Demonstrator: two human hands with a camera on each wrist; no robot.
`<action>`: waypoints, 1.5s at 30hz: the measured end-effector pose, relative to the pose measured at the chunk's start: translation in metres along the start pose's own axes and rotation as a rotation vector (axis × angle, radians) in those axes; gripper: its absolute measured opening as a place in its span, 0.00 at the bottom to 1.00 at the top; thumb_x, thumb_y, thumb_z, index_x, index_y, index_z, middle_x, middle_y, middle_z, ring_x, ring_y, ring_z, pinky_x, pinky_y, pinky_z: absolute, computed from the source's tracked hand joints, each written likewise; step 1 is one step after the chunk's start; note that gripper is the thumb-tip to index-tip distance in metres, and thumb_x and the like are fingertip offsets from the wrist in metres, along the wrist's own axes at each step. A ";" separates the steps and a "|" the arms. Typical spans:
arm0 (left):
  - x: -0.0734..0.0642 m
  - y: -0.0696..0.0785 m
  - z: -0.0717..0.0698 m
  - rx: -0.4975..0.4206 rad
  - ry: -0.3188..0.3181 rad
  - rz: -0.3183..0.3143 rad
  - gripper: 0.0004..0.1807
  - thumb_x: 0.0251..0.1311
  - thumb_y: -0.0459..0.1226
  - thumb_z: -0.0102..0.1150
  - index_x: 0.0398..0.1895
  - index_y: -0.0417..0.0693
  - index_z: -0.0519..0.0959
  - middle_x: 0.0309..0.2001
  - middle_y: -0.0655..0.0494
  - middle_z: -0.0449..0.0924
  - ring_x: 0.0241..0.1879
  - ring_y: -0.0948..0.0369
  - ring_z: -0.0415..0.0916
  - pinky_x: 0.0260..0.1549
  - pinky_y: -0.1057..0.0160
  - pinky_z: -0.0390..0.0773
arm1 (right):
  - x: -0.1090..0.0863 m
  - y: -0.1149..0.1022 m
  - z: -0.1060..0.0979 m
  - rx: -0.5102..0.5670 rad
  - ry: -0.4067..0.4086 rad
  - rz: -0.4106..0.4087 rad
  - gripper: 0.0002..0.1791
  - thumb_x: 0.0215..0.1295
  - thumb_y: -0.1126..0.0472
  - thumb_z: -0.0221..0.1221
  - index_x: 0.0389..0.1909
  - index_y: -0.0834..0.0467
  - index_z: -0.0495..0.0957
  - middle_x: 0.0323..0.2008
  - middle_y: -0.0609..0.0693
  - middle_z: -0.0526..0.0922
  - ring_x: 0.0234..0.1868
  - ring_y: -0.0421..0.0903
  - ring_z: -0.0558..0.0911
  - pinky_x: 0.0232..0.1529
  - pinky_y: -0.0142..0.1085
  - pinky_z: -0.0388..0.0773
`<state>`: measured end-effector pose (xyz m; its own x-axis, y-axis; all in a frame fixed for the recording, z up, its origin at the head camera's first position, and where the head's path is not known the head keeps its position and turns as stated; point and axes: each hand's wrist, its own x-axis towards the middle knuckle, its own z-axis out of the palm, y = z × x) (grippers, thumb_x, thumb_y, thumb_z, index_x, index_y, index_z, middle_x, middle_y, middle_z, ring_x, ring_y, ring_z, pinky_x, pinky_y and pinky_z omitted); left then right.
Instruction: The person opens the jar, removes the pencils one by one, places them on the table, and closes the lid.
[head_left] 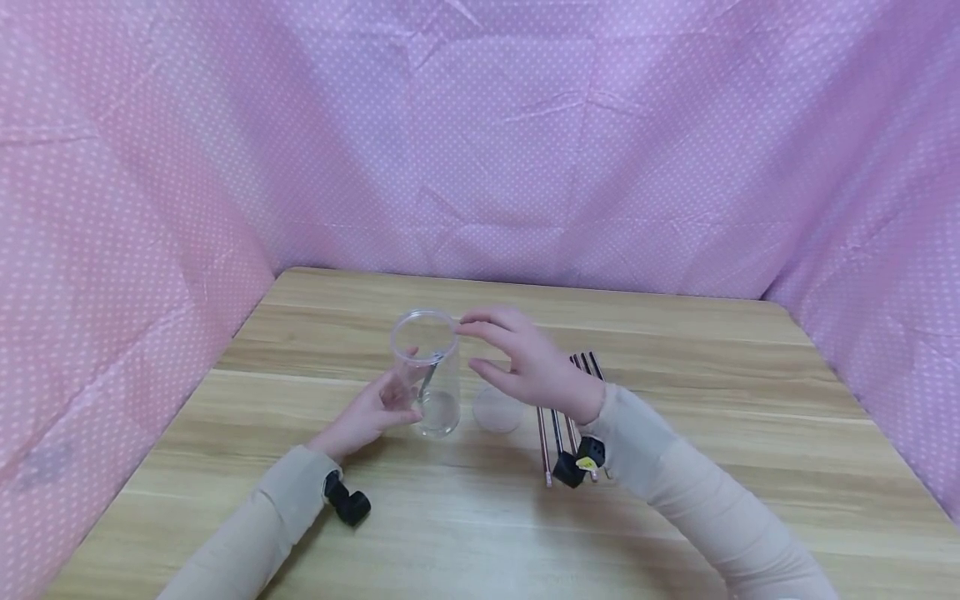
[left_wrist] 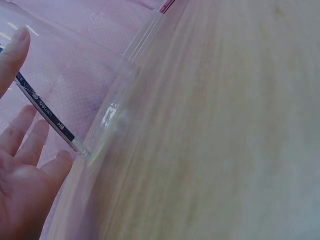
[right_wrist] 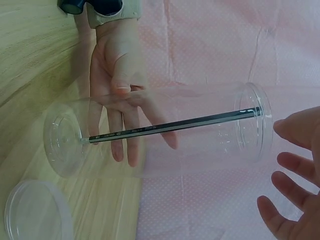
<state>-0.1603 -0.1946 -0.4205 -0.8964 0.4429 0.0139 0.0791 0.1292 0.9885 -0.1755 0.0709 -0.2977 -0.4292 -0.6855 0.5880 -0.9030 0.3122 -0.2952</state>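
Observation:
A tall clear plastic cup (head_left: 452, 385) stands upright on the table. My left hand (head_left: 367, 415) holds it from the left side, thumb in front and fingers behind its wall. Inside leans a dark striped pencil (right_wrist: 175, 126) marked HB; its eraser end is at the cup's bottom. Just to the right of the cup's rim hovers my right hand (head_left: 536, 362), fingers spread and nothing in them. Its fingertips are close to the rim; whether they touch it I cannot tell.
A round clear lid (head_left: 497, 410) lies flat to the right of the cup. Beyond it several pencils (head_left: 543, 442) lie side by side, partly hidden under the right wrist. Pink dotted cloth (head_left: 495, 167) hangs around the wooden table (head_left: 450, 533).

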 end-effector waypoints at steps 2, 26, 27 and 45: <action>0.000 0.000 0.000 -0.001 0.002 -0.003 0.53 0.52 0.33 0.66 0.76 0.55 0.42 0.72 0.43 0.53 0.70 0.43 0.53 0.68 0.43 0.54 | 0.000 -0.001 0.000 -0.004 -0.011 -0.014 0.21 0.58 0.67 0.63 0.54 0.63 0.75 0.54 0.57 0.76 0.58 0.53 0.72 0.62 0.44 0.71; -0.002 0.004 0.004 0.033 0.018 -0.011 0.51 0.55 0.31 0.64 0.76 0.59 0.43 0.72 0.46 0.56 0.70 0.43 0.53 0.68 0.41 0.52 | -0.001 -0.005 0.012 -0.065 -0.047 -0.137 0.24 0.58 0.65 0.63 0.57 0.60 0.74 0.57 0.55 0.76 0.60 0.53 0.69 0.64 0.43 0.68; -0.002 0.004 0.004 0.034 0.021 -0.017 0.51 0.55 0.31 0.64 0.76 0.59 0.43 0.72 0.46 0.56 0.70 0.43 0.53 0.69 0.41 0.52 | -0.001 -0.005 0.012 -0.065 -0.051 -0.136 0.24 0.58 0.64 0.63 0.57 0.60 0.74 0.58 0.55 0.76 0.61 0.53 0.69 0.65 0.43 0.68; -0.003 0.004 0.006 0.045 0.030 -0.034 0.50 0.55 0.32 0.64 0.76 0.58 0.44 0.72 0.46 0.56 0.70 0.43 0.51 0.69 0.41 0.51 | 0.000 -0.008 0.014 -0.021 -0.080 -0.098 0.22 0.58 0.64 0.63 0.54 0.61 0.74 0.54 0.52 0.78 0.61 0.54 0.68 0.66 0.42 0.66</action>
<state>-0.1548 -0.1903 -0.4171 -0.9116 0.4109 -0.0144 0.0674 0.1839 0.9806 -0.1679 0.0591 -0.3060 -0.3370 -0.7637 0.5506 -0.9410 0.2546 -0.2227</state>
